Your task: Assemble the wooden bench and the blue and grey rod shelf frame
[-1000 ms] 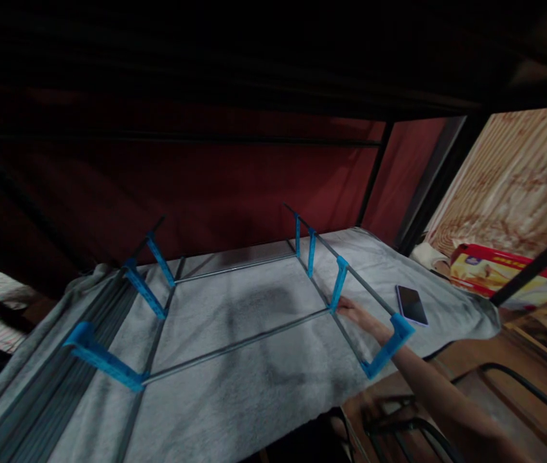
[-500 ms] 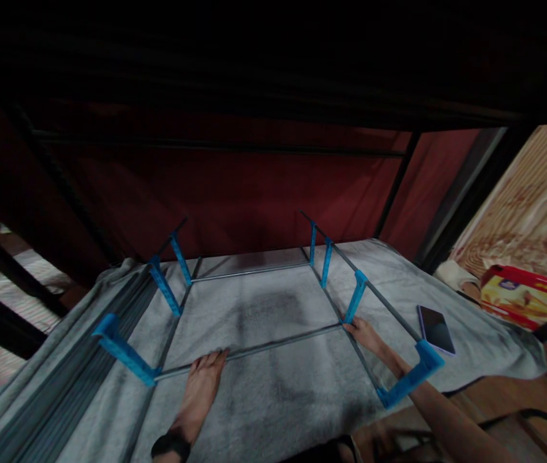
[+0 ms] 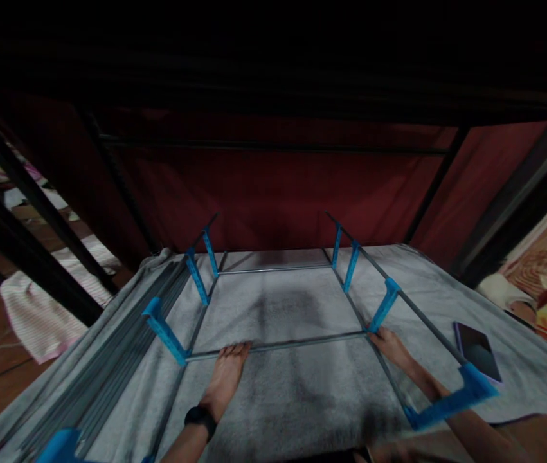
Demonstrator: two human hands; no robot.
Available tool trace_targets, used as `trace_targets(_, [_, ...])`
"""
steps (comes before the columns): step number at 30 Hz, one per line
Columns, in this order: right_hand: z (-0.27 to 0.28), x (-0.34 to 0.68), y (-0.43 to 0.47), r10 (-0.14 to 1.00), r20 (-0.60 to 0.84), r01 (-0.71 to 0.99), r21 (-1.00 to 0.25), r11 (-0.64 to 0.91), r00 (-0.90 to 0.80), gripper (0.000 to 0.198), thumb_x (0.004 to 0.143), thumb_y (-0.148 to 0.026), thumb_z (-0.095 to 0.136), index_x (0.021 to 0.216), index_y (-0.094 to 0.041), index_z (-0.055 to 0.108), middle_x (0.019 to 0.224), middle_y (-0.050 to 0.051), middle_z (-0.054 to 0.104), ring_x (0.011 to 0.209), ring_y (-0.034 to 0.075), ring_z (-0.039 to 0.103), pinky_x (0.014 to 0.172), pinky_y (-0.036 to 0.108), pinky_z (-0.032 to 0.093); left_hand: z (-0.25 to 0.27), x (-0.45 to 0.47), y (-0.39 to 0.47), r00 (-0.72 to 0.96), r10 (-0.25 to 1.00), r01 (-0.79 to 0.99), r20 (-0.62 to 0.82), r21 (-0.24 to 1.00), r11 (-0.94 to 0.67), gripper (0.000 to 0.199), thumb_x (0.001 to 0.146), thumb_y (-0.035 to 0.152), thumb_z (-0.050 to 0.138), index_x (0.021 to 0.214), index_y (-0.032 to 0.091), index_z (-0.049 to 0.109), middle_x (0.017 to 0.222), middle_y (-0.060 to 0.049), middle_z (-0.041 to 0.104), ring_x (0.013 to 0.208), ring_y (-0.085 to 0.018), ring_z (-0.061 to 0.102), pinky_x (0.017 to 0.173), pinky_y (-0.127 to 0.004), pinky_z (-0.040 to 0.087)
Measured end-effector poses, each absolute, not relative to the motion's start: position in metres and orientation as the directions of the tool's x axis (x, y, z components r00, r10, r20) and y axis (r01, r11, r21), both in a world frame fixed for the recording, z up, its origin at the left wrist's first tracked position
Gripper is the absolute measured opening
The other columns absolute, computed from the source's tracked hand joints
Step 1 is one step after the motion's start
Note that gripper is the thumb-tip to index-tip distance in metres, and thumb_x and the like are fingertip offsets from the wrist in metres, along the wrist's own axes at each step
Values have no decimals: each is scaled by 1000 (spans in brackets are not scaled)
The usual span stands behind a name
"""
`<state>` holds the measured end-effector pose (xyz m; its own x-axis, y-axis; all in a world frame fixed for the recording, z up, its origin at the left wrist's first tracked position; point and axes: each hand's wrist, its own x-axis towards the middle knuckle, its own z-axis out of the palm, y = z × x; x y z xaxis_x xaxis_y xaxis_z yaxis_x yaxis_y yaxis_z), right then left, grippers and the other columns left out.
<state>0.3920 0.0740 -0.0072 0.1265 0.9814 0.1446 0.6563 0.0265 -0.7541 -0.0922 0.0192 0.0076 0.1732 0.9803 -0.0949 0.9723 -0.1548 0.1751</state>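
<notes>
The frame (image 3: 302,343) lies on the gray cloth (image 3: 287,386), gray tubes joined by blue connectors, reaching from the cloth's far edge down toward its near edge. Each side shows 4 connectors; the lowest on the left is cut off by the picture's bottom border. 2 crossbars link the sides, 1 near the cloth's far edge and 1 closer to the near edge.

The left hand (image 3: 229,370) lies palm down on the closer crossbar, toward its left end. Its fingers are side by side with little gap, slightly bent, tips over the tube. The undersides are hidden, so I cannot tell whether they grip it. A black wristband (image 3: 200,421) circles that wrist.

The right hand (image 3: 389,346) is at the crossbar's right end, fingers drawn together at the foot of the 3rd right-hand blue connector (image 3: 385,304), counting from the far edge. The fingertips touch the joint there; how tightly they close cannot be made out. The right forearm passes behind the nearest connector on that side.

A bundle of loose gray tubes (image 3: 114,357) runs along the cloth's left edge, and a phone (image 3: 478,350) lies toward its near right corner. A red curtain (image 3: 283,199) hangs behind the far edge.
</notes>
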Motion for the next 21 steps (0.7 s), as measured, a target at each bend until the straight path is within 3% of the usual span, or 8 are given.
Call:
trace_targets(7, [1, 392, 72, 993, 108, 618, -785, 55, 49, 21, 76, -39, 55, 71, -20, 65, 76, 9, 73, 77, 29, 66, 69, 34, 49, 30, -89, 13, 184, 977, 966, -107, 206, -159, 59, 95, 9, 22, 142, 20, 56, 142, -8, 61, 133, -22, 51, 117, -42, 33])
trace_targets(14, [14, 400, 46, 992, 120, 625, -778, 66, 45, 27, 77, -44, 55, 77, -20, 68, 79, 9, 75, 85, 32, 69, 77, 36, 52, 36, -86, -21, 183, 981, 972, -68, 163, -170, 60, 93, 6, 23, 140, 21, 58, 137, -9, 63, 130, -23, 54, 116, -46, 36])
trace_targets(21, [6, 406, -11, 992, 80, 585, -811, 8, 96, 31, 76, -51, 56, 90, -30, 74, 91, 9, 78, 100, 37, 71, 87, 39, 57, 17, -89, -92, 156, 987, 984, -33, 93, -152, 68, 85, -2, 27, 134, 25, 64, 132, -5, 68, 123, -26, 61, 109, -44, 45])
